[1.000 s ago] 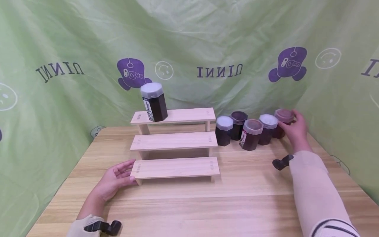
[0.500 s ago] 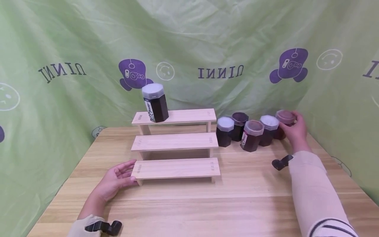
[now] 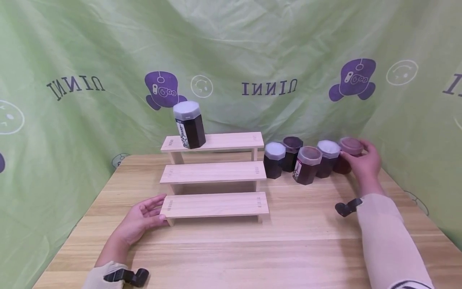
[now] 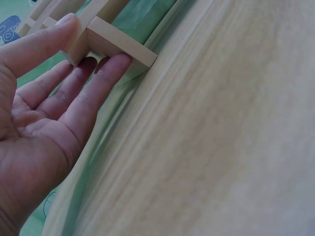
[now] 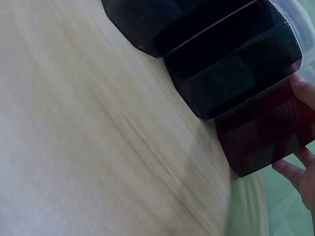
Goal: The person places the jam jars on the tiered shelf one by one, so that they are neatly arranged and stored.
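Observation:
A three-step wooden display stand [image 3: 213, 204] is on the table, and my left hand [image 3: 135, 222] pinches the left end of its lowest step. The left wrist view shows the thumb on top and the fingers against the stand's leg [image 4: 115, 42]. Over at the far right, my right hand [image 3: 367, 165] holds a dark red octagonal jar [image 3: 343, 165], its thumb on the near-left side. In the right wrist view fingers support the far side of this jar [image 5: 266, 130]. Some of those fingers are out of sight.
A dark jar with a white lid [image 3: 193, 130] stands on the top step, toward its left. Several more jars, among them a brown-lidded one [image 3: 306, 168] and a white-lidded one [image 3: 274, 162], crowd between the stand and my right hand. A green curtain [image 3: 223, 48] hangs behind.
My right hand and the red jar have shifted slightly toward me and to the right. My left hand stays at the lowest step.

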The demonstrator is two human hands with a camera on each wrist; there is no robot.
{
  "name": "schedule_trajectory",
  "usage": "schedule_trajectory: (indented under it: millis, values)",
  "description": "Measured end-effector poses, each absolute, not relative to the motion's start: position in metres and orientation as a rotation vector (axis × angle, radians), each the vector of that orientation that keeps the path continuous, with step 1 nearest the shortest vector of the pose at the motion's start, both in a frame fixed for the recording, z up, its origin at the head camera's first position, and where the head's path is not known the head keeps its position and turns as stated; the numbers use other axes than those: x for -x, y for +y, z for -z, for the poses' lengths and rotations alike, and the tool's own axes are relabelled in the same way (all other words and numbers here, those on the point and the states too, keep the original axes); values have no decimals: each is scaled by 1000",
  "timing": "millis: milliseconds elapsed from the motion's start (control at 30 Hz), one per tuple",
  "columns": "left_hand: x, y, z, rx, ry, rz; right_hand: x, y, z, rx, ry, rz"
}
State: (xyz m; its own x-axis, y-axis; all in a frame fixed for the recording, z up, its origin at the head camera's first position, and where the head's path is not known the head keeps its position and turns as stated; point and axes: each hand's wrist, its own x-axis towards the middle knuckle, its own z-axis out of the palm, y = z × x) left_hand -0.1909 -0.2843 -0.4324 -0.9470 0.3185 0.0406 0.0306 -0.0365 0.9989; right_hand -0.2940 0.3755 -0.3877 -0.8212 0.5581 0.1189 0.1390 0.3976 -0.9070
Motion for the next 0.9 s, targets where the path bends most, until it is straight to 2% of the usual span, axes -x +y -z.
schedule_trajectory:
  millis: [900]
  values:
    - [194, -286, 437, -393, 2018, -2110, 254, 375, 394, 722, -2114, -1537]
